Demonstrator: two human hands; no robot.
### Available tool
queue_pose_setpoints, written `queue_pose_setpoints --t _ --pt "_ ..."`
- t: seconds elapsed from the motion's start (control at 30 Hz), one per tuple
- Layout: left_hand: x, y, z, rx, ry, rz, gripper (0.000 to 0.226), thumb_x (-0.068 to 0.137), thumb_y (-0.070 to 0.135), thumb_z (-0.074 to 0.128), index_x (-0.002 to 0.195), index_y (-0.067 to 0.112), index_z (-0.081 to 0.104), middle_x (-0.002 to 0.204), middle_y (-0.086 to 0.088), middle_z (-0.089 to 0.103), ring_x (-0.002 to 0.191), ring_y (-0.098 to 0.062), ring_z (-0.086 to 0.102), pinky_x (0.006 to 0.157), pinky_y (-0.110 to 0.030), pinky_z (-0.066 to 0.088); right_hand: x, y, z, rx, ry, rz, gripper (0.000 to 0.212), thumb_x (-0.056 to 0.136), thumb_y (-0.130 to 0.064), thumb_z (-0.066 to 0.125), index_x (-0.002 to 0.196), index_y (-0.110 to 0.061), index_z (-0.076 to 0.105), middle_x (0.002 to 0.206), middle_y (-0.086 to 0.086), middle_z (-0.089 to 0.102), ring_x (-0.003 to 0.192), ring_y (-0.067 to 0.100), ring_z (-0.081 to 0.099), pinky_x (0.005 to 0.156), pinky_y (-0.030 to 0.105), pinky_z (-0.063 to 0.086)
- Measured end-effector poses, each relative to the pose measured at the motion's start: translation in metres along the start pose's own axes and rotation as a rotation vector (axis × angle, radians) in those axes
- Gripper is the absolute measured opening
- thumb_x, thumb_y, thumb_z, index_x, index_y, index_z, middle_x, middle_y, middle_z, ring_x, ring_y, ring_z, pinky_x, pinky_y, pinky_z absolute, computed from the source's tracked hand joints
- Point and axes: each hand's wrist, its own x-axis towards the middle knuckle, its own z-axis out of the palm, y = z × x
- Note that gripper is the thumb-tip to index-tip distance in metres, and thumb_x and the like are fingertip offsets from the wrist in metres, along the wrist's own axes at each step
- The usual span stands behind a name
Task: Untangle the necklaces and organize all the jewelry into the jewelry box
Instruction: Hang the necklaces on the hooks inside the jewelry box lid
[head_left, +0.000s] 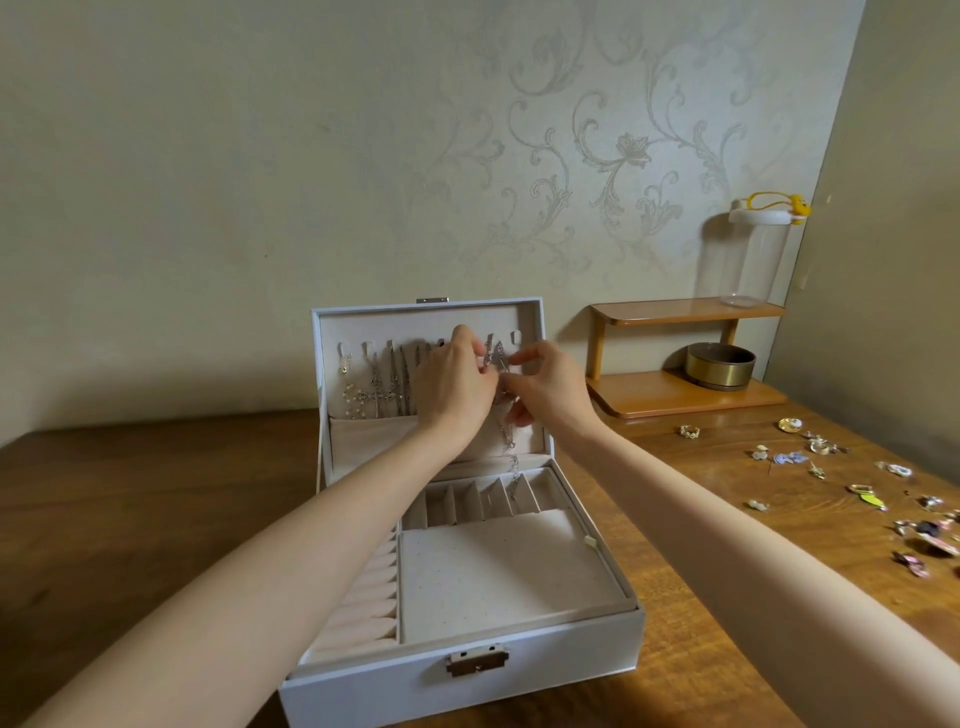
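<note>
Necklace (508, 447) dangles mid-frame before the jewelry box (467, 670) lid. Left hand (454, 387) and right hand (553, 389) both pinch its top. Keep chain taut, seat on free hook (515, 338), avoid hung necklaces (387, 387).

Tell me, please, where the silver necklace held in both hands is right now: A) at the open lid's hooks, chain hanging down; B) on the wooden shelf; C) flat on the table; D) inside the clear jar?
A: the left hand and right hand pinch the silver necklace up by the lid's hooks, and its chain dangles toward the jewelry box dividers.
</note>
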Motion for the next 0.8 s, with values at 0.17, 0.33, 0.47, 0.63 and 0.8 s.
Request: queue_pose_setpoints --t 0.17,0.33,0.47,0.63,0.8 --pt "-0.014 -0.008 -0.005 -0.031 0.008 -0.02 0.012 0.088 0.022 0.06 0.099 0.017 0.057 0.091 0.004 0.069 0.083 -0.017 0.063 0.061 -0.026 0.038 -0.017 0.012 0.003 0.074 -0.015 0.03 0.017 0.092 -0.011 0.059 0.106 -0.002 0.055 0.066 0.015 0.065 0.044 0.017 0.06 0.041 0.022 0.048" --pt "-0.019 -0.012 -0.009 -0.029 -0.016 -0.008 0.01 0.088 0.024 0.06 0.096 0.017 0.059 0.092 0.004 0.071 0.086 -0.02 0.064 0.063 -0.027 0.043 -0.02 0.019 0.0 0.07 0.017 0.016 0.014 0.093 -0.01 0.059 0.098 0.003 0.059 0.062 0.014 0.064 0.039 0.016 0.057 0.038 0.023 0.047" --pt "-0.023 -0.014 -0.009 -0.027 -0.05 -0.01 0.008 0.088 0.022 0.059 0.095 0.019 0.059 0.09 0.004 0.07 0.084 -0.019 0.064 0.062 -0.026 0.042 -0.023 0.021 -0.003 0.042 -0.053 0.05 0.014 0.09 -0.01 0.064 0.096 0.003 0.061 0.062 0.015 0.066 0.04 0.016 0.057 0.04 0.023 0.048" --pt "-0.025 -0.013 -0.01 -0.001 -0.038 -0.049 0.007 0.091 0.02 0.053 0.092 0.017 0.058 0.087 0.004 0.067 0.077 -0.017 0.06 0.06 -0.027 0.039 -0.024 0.024 0.0 -0.09 -0.078 0.068 0.012 0.091 -0.011 0.062 0.098 -0.001 0.061 0.062 0.014 0.066 0.036 0.009 0.054 0.038 0.018 0.044" --pt "-0.029 -0.017 -0.01 0.059 -0.131 -0.064 0.01 0.091 0.021 0.051 0.092 0.018 0.061 0.085 0.007 0.068 0.077 -0.013 0.061 0.058 -0.025 0.04 -0.025 0.025 0.003 -0.121 -0.057 0.058 0.015 0.091 -0.016 0.063 0.1 -0.006 0.056 0.066 0.017 0.07 0.037 0.013 0.054 0.037 0.02 0.043"
